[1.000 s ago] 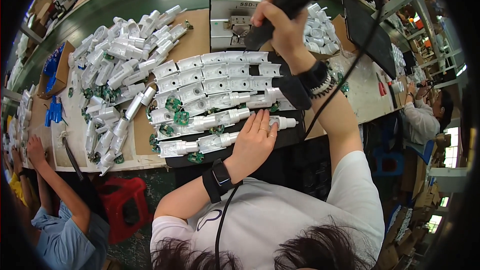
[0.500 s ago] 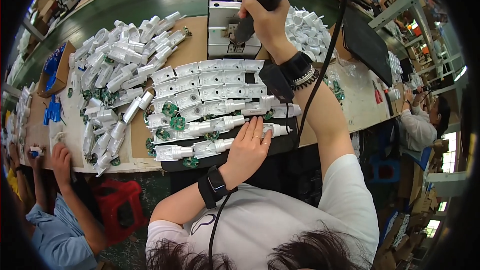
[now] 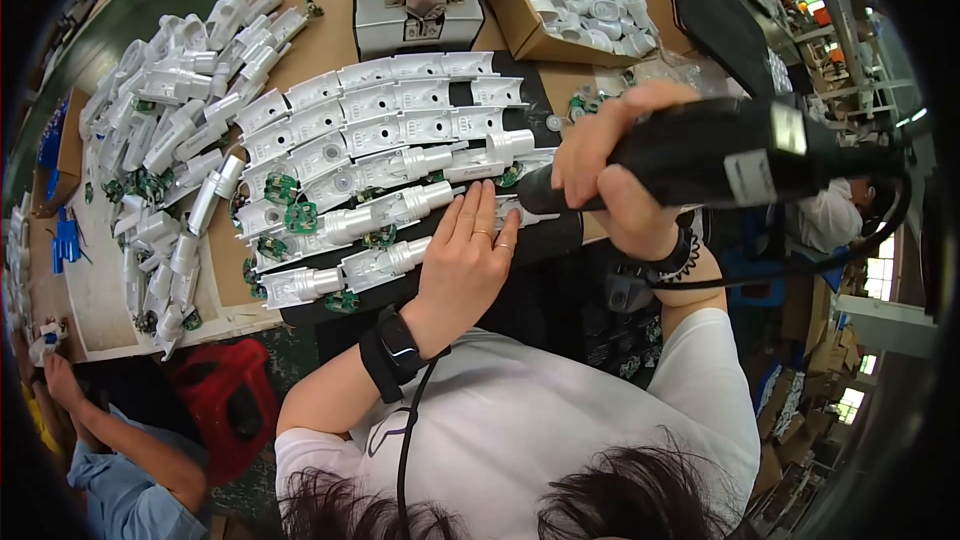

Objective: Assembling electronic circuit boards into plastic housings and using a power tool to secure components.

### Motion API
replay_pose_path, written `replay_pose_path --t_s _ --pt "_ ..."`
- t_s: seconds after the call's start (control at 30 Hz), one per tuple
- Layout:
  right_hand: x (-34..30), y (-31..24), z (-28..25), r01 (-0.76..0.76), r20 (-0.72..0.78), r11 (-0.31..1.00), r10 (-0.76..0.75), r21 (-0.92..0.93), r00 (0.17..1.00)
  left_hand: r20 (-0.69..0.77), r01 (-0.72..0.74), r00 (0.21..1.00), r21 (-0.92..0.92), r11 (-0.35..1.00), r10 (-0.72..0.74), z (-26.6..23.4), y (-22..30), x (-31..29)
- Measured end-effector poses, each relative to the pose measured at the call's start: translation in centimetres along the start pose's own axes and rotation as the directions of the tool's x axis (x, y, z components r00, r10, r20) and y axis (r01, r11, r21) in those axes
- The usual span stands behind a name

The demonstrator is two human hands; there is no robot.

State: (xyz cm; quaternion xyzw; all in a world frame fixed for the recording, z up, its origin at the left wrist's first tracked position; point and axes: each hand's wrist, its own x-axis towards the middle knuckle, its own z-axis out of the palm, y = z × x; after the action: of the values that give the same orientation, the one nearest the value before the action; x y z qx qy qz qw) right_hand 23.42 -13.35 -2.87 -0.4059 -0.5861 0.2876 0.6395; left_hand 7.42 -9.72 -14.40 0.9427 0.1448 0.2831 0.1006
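My right hand (image 3: 625, 175) is closed round a black electric screwdriver (image 3: 715, 152), held almost level, its nose pointing left. That nose is over the right end of the nearest rows of white plastic housings (image 3: 410, 202), close to my left fingertips; whether its tip touches a screw is hidden. My left hand (image 3: 468, 265) lies flat with fingers stretched out over the right part of these front rows. Small green circuit boards (image 3: 300, 217) hang out of several housings on wires. The rows rest on a black mat (image 3: 545, 235); the farther housings are bare open shells.
Behind the rows stands a metal screw feeder (image 3: 420, 5). A cardboard box (image 3: 550, 48) of small white parts is to its right. Heaped white housings (image 3: 170, 130) lie at the left, past them a box with blue parts (image 3: 60, 165). A co-worker's arm (image 3: 130, 435) is at lower left.
My right hand has brought the screwdriver from the screw feeder back toward me, down to the front rows beside my left hand. My left hand stays on the housings. The view has shifted.
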Motion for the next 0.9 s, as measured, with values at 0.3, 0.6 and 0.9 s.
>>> replay_pose_path --t_s 0.3,0.6,0.9 --pt "-1.0 0.9 0.0 -0.041 0.119 0.988 0.059 -0.151 0.991 0.009 0.052 0.999 -0.026 0.998 -0.052 -0.4 0.0 0.5" --pt "-1.3 1.9 0.1 -0.06 0.142 0.97 0.096 -0.237 0.985 0.023 0.062 0.998 -0.061 0.996 -0.06 -0.2 -0.2 0.6" --pt "-1.5 2.3 -0.5 -0.045 0.163 0.964 0.09 -0.263 0.982 0.035 0.063 0.998 -0.065 0.996 -0.061 -0.3 -0.1 0.7"
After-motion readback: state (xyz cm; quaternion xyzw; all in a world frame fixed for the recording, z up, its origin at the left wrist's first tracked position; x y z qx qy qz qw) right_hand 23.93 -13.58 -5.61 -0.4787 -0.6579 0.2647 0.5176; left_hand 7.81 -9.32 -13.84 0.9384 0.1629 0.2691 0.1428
